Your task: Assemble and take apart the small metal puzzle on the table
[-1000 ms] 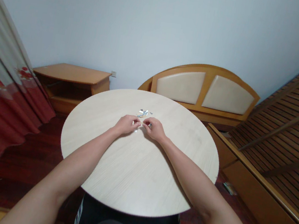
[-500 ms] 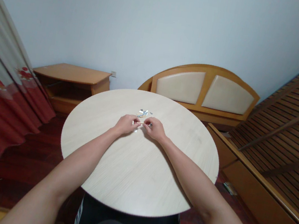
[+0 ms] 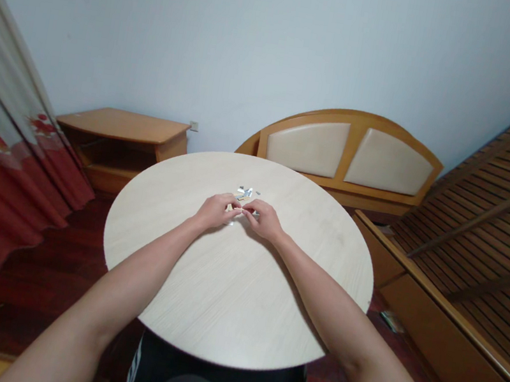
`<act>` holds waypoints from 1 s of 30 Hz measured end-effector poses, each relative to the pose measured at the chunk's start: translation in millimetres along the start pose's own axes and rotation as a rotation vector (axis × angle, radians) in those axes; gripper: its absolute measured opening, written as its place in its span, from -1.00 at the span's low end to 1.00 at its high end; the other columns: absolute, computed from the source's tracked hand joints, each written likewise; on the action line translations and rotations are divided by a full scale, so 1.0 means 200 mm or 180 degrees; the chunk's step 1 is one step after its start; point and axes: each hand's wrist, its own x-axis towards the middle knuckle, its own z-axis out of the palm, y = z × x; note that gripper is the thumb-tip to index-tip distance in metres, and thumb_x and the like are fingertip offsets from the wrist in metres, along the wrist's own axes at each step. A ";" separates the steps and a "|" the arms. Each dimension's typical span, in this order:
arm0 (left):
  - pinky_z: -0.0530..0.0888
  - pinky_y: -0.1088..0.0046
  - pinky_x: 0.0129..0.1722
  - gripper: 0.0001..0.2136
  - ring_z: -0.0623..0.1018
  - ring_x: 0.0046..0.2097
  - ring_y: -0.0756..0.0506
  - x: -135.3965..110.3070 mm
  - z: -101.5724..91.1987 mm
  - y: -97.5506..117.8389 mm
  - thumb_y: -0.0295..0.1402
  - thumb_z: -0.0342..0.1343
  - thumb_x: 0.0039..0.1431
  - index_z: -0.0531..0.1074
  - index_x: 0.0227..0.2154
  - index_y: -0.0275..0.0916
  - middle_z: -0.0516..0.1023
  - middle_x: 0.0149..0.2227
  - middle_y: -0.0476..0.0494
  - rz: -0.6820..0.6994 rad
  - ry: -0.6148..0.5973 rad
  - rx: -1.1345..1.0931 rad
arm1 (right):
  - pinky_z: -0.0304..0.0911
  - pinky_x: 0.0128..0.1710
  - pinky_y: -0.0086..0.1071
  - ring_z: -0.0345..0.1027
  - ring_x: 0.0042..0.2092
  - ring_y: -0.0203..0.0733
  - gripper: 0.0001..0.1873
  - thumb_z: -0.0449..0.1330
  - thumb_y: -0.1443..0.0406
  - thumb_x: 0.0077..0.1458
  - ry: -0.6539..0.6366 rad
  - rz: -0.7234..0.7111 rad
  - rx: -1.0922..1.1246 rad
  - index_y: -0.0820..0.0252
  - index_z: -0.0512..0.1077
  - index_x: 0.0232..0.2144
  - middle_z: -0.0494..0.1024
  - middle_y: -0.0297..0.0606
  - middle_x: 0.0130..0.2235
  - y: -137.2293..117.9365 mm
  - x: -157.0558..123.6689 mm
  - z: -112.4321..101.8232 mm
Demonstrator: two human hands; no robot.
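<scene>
My left hand (image 3: 216, 211) and my right hand (image 3: 264, 220) rest near the middle of a round pale wood-grain table (image 3: 233, 297), fingertips almost meeting. Both pinch a thin, pale sliver (image 3: 244, 212), mostly hidden by my fingers and too small to identify. Just beyond my hands lies a small scatter of silvery and tan scraps (image 3: 245, 193). A shiny fragment (image 3: 230, 222) shows just below my fingers.
A wooden low cabinet (image 3: 121, 137) stands by the wall at left, beside a red-and-white curtain (image 3: 2, 138). A padded wooden headboard (image 3: 348, 154) stands behind the table. A slatted wooden bed base (image 3: 488, 215) leans at right, above a small packet (image 3: 392, 321) on the red-brown floor.
My hands have drawn slightly closer together, and my fingertips now cover most of the thin sliver that showed between them earlier. The scraps on the table have not visibly moved.
</scene>
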 end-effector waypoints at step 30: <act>0.39 0.37 -0.18 -0.77 0.62 -0.20 -0.14 0.02 -0.01 0.01 -0.14 0.34 0.32 0.66 -0.30 -0.21 0.73 -0.21 -0.15 -0.0168 0.0058 0.0291 | 0.29 -0.15 -0.29 0.47 -0.23 -0.10 -0.83 0.29 0.25 0.34 0.0036 0.0183 -0.0426 0.16 0.63 -0.30 0.67 -0.17 -0.29 -0.01 0.01 -0.01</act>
